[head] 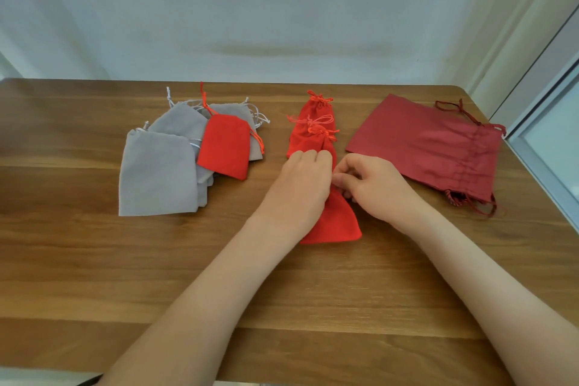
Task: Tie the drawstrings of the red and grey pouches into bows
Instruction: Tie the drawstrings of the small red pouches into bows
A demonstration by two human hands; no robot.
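Table (94, 260): wood grain, carried every item below.
Maroon bag (423, 144): lay flat at the right side, mouth toward the right edge, cords loose.
Grey pouches (156, 175): overlapping pile at the left, lying flat, pale cords trailing at the far end, none seen in a bow.
Tied pouches (310, 138): red, in a short overlapping row at centre, necks gathered, bows facing the far edge.
Loose red pouch (224, 150): lay flat on top of the grey pile, cord ends free.
Near pouch (336, 222): red, at centre just in front of the tied row, base toward the person, neck hidden between the two hands.
Left hand (300, 185): knuckles up, fingers curled down over the near pouch's neck; cord under it could not be seen.
Right hand (372, 185): fingers curled, thumb and forefinger pinched in at the same neck, touching the left hand.
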